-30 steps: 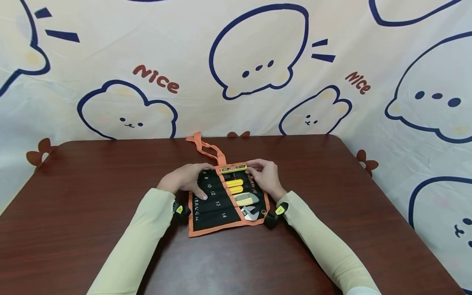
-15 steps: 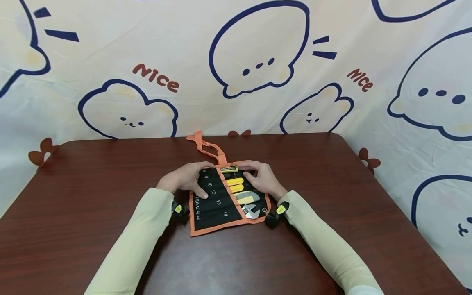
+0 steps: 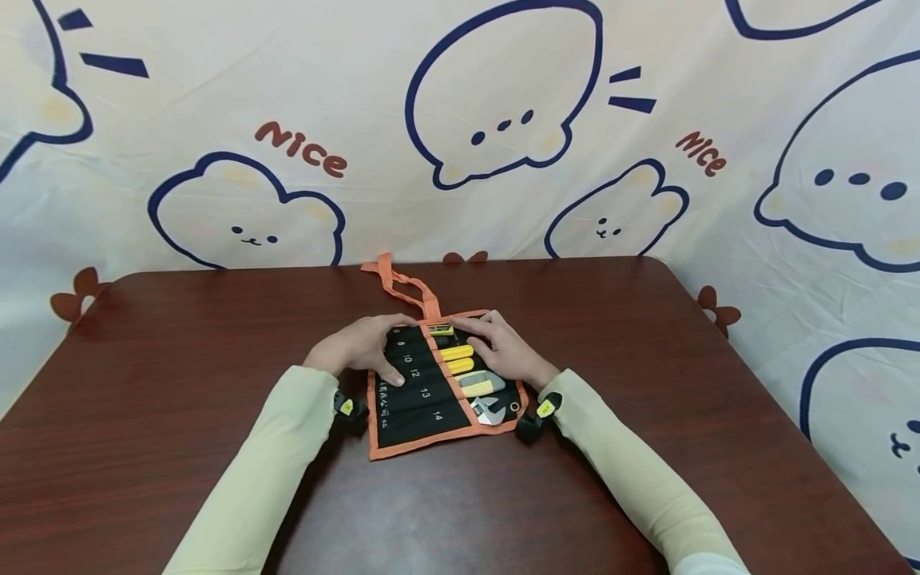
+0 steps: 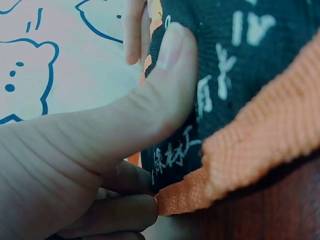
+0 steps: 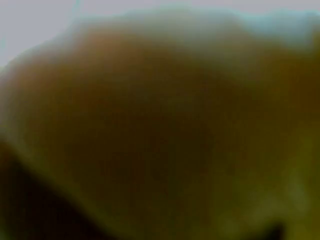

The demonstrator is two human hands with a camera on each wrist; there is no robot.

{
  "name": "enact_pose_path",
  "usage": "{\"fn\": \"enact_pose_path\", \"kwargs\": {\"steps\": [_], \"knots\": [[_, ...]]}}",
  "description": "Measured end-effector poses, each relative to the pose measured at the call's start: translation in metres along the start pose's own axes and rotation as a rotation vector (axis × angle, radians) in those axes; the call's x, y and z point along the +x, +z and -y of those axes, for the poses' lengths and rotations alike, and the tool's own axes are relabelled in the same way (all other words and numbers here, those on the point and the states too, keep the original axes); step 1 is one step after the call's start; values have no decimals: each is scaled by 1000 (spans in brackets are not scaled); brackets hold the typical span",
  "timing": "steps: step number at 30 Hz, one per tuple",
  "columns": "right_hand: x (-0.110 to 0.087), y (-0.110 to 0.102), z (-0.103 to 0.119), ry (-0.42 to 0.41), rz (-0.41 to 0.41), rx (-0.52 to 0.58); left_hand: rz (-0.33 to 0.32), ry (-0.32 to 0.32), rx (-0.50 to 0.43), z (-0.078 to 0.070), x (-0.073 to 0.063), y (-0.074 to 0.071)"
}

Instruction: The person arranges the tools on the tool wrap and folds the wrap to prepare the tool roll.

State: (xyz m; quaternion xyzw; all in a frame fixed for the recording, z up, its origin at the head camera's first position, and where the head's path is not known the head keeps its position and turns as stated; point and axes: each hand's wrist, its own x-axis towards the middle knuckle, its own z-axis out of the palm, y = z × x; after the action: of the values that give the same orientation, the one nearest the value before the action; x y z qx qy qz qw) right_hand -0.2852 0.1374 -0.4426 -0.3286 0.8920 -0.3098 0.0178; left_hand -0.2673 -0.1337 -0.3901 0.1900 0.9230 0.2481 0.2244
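Note:
A black fabric tool roll (image 3: 410, 399) with orange trim and white size numbers lies spread on the table. My left hand (image 3: 359, 347) grips its left side; in the left wrist view the thumb (image 4: 175, 65) lies on the black cloth, with fingers at and under the edge. My right hand (image 3: 503, 347) reaches over the roll with its index finger stretched to the end of a slim yellow piece with a dark label (image 3: 442, 330), in the top pocket. Below it sit two yellow handles (image 3: 457, 352), a grey-and-yellow utility knife (image 3: 481, 383) and an adjustable wrench (image 3: 487, 411). The right wrist view is blurred.
An orange tie strap (image 3: 402, 286) runs from the roll toward the back edge of the dark brown table (image 3: 180, 359). Behind the table hangs a pale curtain with cartoon drawings (image 3: 388, 200).
My right hand has moved left, from pinching the yellow piece's right end to touching it with extended fingers. The piece has slid left, deeper into its pocket. My left hand has kept its place.

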Motion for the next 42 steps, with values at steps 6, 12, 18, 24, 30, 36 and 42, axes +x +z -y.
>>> {"fn": "enact_pose_path", "kwargs": {"steps": [6,12,18,24,30,36,42], "knots": [[-3,2,-1,-51,-150,42,0,2,-10,-2,-2,1],[-3,1,0,-56,-83,53,-7,2,2,-1,-3,1],[-3,0,2,-54,39,-50,3,6,-10,-1,-4,0],[-5,-3,8,-72,96,-73,-10,0,-5,-1,-5,-1],[-9,0,9,-46,78,-77,-41,0,-5,1,-12,6],[-13,2,10,-36,38,-31,-159,-22,97,0,-29,17],[-21,1,13,-25,-40,-22,-257,-37,213,-6,-49,32]]}}
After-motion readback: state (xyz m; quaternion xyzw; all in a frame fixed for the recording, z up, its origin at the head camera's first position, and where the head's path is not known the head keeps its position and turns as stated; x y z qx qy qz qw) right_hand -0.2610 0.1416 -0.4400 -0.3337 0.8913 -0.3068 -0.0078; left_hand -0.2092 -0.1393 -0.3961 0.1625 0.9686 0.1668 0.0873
